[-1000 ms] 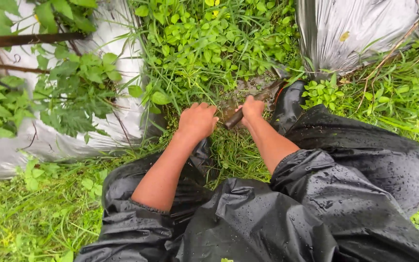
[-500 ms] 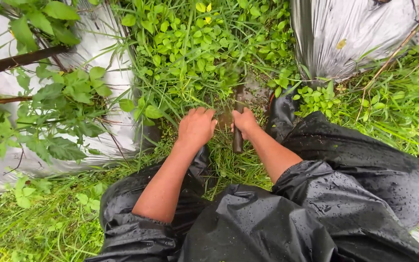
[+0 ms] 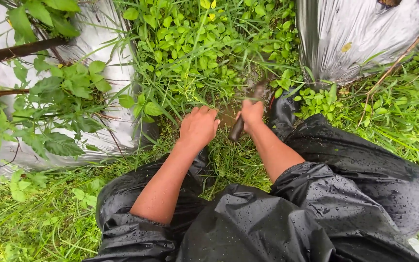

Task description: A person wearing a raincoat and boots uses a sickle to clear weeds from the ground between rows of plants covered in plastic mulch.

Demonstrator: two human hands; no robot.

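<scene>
My right hand (image 3: 251,112) grips the dark wooden handle of a small hand tool (image 3: 241,123). The tool's blurred head (image 3: 258,90) points up into the weeds beside a wet patch of bare soil (image 3: 228,116). My left hand (image 3: 199,127) rests palm down on a clump of grass and weeds (image 3: 190,87), fingers curled into it, just left of the tool. I am squatting in wet black rain clothes (image 3: 316,204), and both forearms are bare.
Silver plastic mulch sheets lie at the left (image 3: 107,53) and at the upper right (image 3: 355,39). A leafy plant (image 3: 59,97) with brown stems grows out of the left sheet. A black rubber boot (image 3: 283,114) stands right of the tool. Grass surrounds everything.
The right hand has swung the tool from low near the knees up and forward toward the weeds. The left hand has stayed on the grass clump. The camera view has shifted slightly.
</scene>
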